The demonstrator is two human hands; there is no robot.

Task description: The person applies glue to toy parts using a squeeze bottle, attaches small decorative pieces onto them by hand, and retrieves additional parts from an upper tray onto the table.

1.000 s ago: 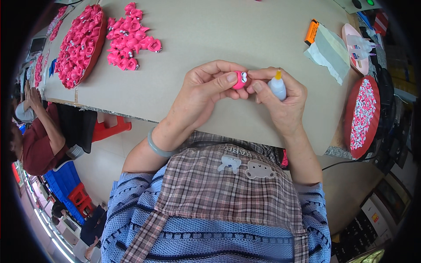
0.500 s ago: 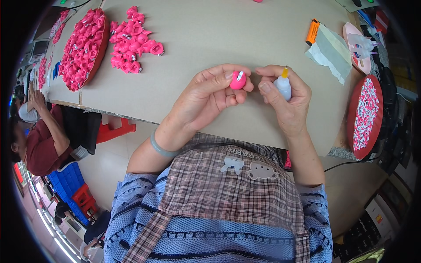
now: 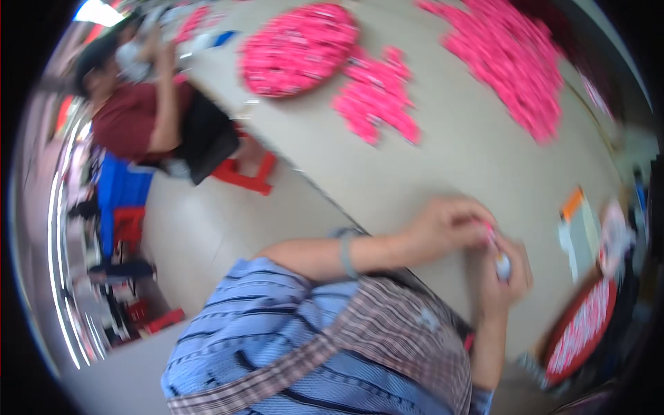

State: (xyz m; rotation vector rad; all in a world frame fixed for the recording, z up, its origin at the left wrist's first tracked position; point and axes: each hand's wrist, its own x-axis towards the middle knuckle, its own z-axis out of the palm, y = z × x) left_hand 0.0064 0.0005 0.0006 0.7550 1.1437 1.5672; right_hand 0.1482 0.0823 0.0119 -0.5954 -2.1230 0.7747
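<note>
The view is smeared by motion. My left hand (image 3: 446, 221) is closed, its fingertips pinching a small pink rounded piece (image 3: 488, 228), which is mostly hidden by the fingers. Close against it, my right hand (image 3: 513, 277) wraps round a small white squeeze bottle (image 3: 503, 268). The bottle's yellow needle tip is hard to make out beside the pink piece, and I cannot tell whether the two touch. Both hands are over the near part of the table (image 3: 415, 173).
A red tray (image 3: 273, 93) heaped with pink pieces stands at the far left, a loose pile of pink pieces (image 3: 377, 97) beside it. Another large pink heap (image 3: 508, 62) lies far right. Nearer right are an orange box (image 3: 573, 204), a cloth (image 3: 579, 238) and a red tray (image 3: 609, 297) of small pink-and-white parts. A person (image 3: 131, 124) sits left.
The view has swung left and tilted, bringing the seated person and the far heap into sight. My hands have come together, the pink piece now close to the bottle's tip.
</note>
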